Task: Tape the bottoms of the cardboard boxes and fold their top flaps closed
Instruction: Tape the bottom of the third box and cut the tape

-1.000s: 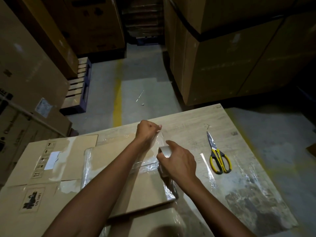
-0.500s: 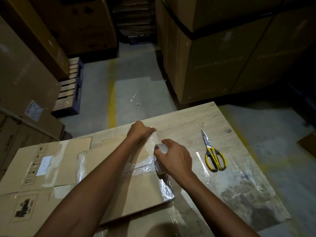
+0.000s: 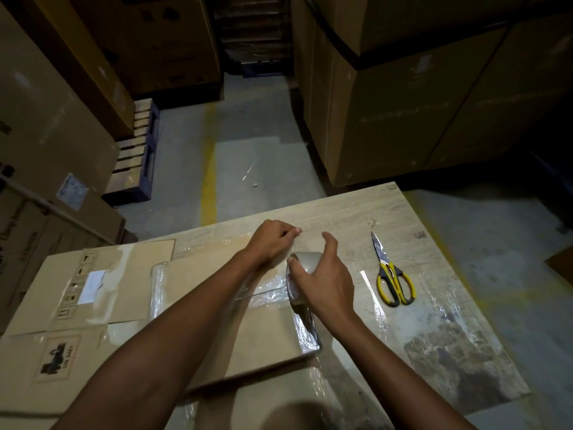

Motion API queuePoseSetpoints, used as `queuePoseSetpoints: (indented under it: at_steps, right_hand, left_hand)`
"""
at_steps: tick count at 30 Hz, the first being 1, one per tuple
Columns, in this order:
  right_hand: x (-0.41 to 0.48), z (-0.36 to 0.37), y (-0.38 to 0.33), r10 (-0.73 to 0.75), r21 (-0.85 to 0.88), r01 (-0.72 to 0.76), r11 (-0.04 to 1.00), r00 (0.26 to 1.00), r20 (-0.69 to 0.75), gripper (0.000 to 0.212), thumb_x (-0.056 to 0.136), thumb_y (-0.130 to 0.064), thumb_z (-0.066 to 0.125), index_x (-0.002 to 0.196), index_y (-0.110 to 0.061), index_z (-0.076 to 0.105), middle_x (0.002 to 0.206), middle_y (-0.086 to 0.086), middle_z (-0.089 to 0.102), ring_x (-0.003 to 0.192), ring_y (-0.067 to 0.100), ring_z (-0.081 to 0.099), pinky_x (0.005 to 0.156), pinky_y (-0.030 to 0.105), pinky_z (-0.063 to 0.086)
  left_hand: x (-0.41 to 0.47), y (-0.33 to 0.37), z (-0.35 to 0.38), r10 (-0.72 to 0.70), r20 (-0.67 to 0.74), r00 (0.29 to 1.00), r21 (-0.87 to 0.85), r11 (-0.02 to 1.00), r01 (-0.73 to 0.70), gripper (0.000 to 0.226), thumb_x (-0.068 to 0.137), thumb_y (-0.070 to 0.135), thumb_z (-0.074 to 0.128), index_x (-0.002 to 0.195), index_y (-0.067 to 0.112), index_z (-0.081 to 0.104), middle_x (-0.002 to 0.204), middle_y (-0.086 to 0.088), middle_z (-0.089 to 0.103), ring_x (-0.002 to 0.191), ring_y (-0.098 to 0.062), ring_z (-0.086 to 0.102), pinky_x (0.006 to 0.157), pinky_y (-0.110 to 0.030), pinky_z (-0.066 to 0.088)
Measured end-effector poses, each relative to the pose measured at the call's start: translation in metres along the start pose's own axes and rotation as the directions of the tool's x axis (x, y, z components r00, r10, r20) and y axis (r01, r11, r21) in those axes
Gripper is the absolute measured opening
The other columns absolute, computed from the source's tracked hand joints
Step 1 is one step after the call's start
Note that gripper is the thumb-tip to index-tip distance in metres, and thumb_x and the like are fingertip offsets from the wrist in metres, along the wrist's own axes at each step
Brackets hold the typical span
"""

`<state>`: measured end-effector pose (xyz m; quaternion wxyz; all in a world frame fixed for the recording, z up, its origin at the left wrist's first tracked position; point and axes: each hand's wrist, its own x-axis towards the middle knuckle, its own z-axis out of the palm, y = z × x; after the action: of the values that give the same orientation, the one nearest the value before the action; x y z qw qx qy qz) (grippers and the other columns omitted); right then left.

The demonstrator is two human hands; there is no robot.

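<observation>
Loosening right grip: my right grip (image 3: 322,282) is easing on the tape roll (image 3: 305,262). The thumb, wrapped over the roll a second ago, is now lifting clear and pointing away, while the fingers are still curling over the roll's top and holding it.
Left grip: my left grip (image 3: 276,240) is staying where it was at the far edge of the box (image 3: 248,324), closed narrow and pinching what seems to be the free end of the tape (image 3: 268,293).
Tape roll: it is standing on edge at the box's right edge, touching the cardboard, and showing more than before.
Box: it is lying flat on the table (image 3: 341,209) under both my forearms, with shiny tape crossing it and running down its right edge.
Scissors: the scissors (image 3: 392,274) are lying on the table to the right of the roll, apart from it and untouched.
Meaning: I am judging that this strip is run out and I am shifting my hold, either to press it down or to free a hand for cutting. The bottom seam is being taped, and no flaps are being folded yet.
</observation>
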<state>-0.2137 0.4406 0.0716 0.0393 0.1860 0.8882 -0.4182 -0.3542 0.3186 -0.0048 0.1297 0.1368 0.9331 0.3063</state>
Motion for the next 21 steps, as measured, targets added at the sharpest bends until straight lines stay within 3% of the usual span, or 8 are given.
queuePoseSetpoints:
  at_steps: [3,6,10,16,21]
  right_hand:
    - [-0.017,0.005,0.006,0.012,0.156,0.000,0.988,0.997,-0.079,0.084,0.089,-0.049,0.068,0.152,-0.027,0.018,0.146,0.009,0.048,0.129,0.029,0.050,0.100,0.038,0.045]
    - [-0.032,0.007,0.013,0.023,0.207,0.004,0.978,0.992,-0.126,0.080,0.088,-0.046,0.069,0.151,-0.030,0.021,0.142,0.011,0.052,0.124,0.029,0.054,0.099,0.041,0.048]
    - [-0.033,-0.004,0.021,0.006,0.058,0.001,0.998,0.993,-0.117,0.078,0.087,-0.047,0.066,0.151,-0.029,0.023,0.124,0.012,0.062,0.109,0.032,0.060,0.086,0.037,0.048]
    - [-0.061,-0.011,0.026,0.005,-0.115,-0.011,0.993,0.999,-0.051,0.072,0.088,-0.051,0.061,0.151,-0.032,0.030,0.121,0.008,0.064,0.110,0.028,0.060,0.081,0.032,0.042]
    - [-0.073,-0.016,0.026,0.075,-0.230,-0.061,0.971,0.996,0.052,0.071,0.091,-0.052,0.057,0.153,-0.035,0.028,0.119,0.010,0.066,0.112,0.032,0.060,0.084,0.034,0.045]
  left_hand:
    - [-0.002,0.000,-0.001,-0.018,-0.023,1.000,-0.009,1.000,0.018,0.057,0.091,0.060,0.041,0.097,0.017,0.079,0.092,-0.007,0.076,0.086,-0.020,0.069,0.080,-0.040,0.055]
    - [-0.004,-0.001,0.001,0.005,-0.032,0.999,0.053,0.999,-0.003,0.064,0.091,0.062,0.037,0.090,0.013,0.077,0.088,-0.011,0.075,0.083,-0.025,0.068,0.077,-0.040,0.054]
    - [-0.001,-0.003,0.004,0.024,-0.059,0.998,0.154,0.988,-0.014,0.057,0.100,0.054,0.040,0.079,0.010,0.071,0.081,-0.012,0.070,0.077,-0.029,0.061,0.066,-0.036,0.044]
    - [0.000,-0.005,0.007,0.046,-0.062,0.997,0.167,0.985,-0.035,0.049,0.100,0.053,0.042,0.090,0.017,0.075,0.088,-0.010,0.072,0.086,-0.031,0.062,0.068,-0.033,0.038]
    - [-0.002,-0.003,0.010,0.066,-0.046,0.997,0.175,0.983,-0.057,0.049,0.100,0.053,0.041,0.098,0.019,0.076,0.097,-0.009,0.073,0.092,-0.031,0.063,0.073,-0.034,0.042]
